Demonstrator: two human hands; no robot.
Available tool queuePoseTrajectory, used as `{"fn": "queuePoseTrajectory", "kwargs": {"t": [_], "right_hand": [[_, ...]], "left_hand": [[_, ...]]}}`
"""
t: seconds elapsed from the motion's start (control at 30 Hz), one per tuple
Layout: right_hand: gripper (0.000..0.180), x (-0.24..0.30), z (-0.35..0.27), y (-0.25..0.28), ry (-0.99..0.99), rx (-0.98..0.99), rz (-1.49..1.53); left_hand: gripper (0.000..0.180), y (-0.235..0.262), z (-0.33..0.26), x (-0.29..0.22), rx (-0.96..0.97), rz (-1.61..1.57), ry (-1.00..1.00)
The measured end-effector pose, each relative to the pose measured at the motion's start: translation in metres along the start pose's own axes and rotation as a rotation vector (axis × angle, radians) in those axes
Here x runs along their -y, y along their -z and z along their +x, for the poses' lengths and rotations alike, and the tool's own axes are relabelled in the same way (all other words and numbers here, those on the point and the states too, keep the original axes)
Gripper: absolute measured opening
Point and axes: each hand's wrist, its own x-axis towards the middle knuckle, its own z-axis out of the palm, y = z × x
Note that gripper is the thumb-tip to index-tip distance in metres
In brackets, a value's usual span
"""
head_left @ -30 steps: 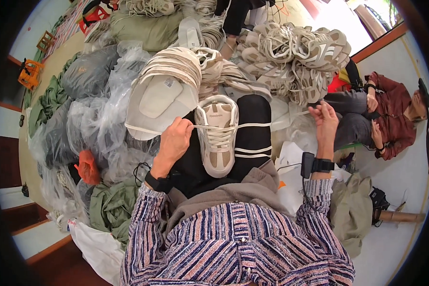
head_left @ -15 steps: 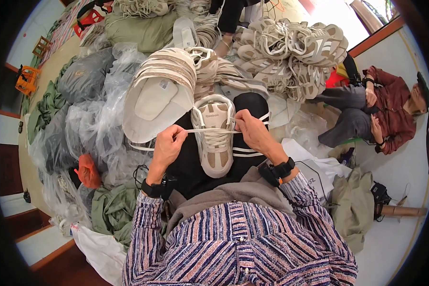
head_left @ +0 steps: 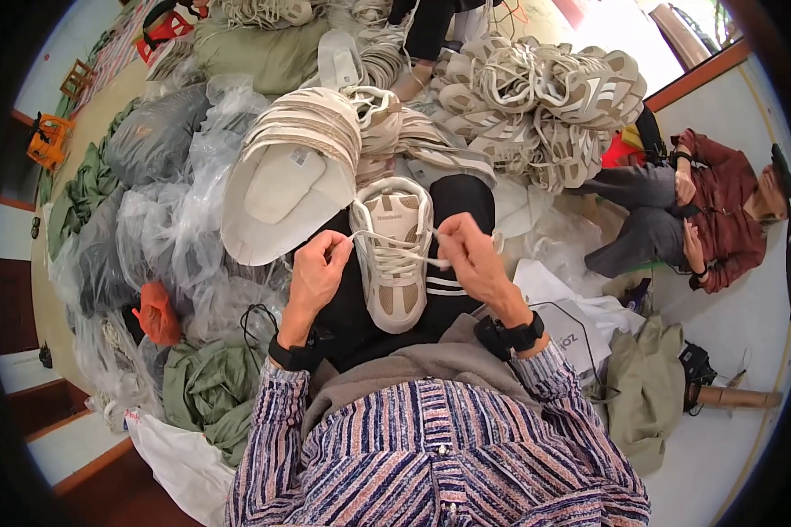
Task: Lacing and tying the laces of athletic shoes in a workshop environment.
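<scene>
Beige sneaker [head_left: 393, 288]: on the lap at frame centre, toe pointing toward the lower edge.
Shoelace [head_left: 395, 260]: cream, threaded across the sneaker's tongue.
Left hand [head_left: 319, 268]: left of the sneaker, thumb and finger pinching a lace strand.
Right hand [head_left: 475, 261]: right of the sneaker, bent fingers gripping the lace.
Shoe stack [head_left: 294, 145]: upper centre-left, nested.
Sneaker pile [head_left: 545, 110]: upper right.
Plastic bags [head_left: 163, 215]: left side, clear.
Co-worker [head_left: 721, 206]: seated, far right.

Left hand [head_left: 318, 268], 9 o'clock of view centre: thumb-index pinch. Right hand [head_left: 473, 259], 3 o'clock: fingers curled. Forearms [head_left: 275, 417] angle inward.
</scene>
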Motion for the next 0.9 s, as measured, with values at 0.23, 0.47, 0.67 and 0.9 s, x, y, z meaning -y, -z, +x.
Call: {"fn": "queuePoseTrajectory", "kwargs": {"t": [0.23,0.47,0.67,0.9], "right_hand": [[0.010,0.001,-0.007,0.012,-0.171,0.153,0.059],[0.011,0.011,-0.016,0.010,-0.190,0.118,0.204],[0.009,0.013,-0.017,0.010,-0.172,0.373,0.038],[0.015,-0.003,-0.018,0.005,-0.103,0.407,-0.111]], "left_hand": [[0.018,0.018,0.000,-0.008,0.078,-0.144,0.136],[0.018,0.015,-0.002,-0.009,0.096,-0.115,0.067],[0.022,0.014,-0.004,-0.009,0.071,-0.186,0.153],[0.022,0.015,-0.004,-0.003,0.060,-0.206,0.147]]}}
